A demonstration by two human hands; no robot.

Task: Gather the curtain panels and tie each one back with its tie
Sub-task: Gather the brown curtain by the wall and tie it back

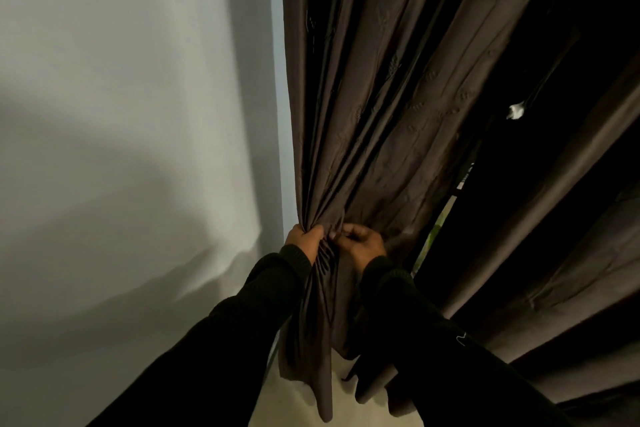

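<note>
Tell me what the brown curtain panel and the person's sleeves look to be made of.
Curtain panel: woven cloth with a soft satin-like sheen, likely polyester; light glints along its folds, and faint stitched leaf motifs show. Sleeves: dark knit, perhaps wool or acrylic; matte, with ribbed cuffs. The dim light leaves the fibre of both uncertain.

You have one dark brown curtain panel (374, 121) hanging against the pale wall edge, its cloth faintly embroidered and pulled into tight vertical pleats that converge low down into a narrow bunch. Below the bunch the fabric falls loose and flares toward the light floor. A second brown panel (571, 191) hangs well apart to the right, slanting and ungathered, with darkness between them. No tie is clearly distinguishable in this dim view.
</note>
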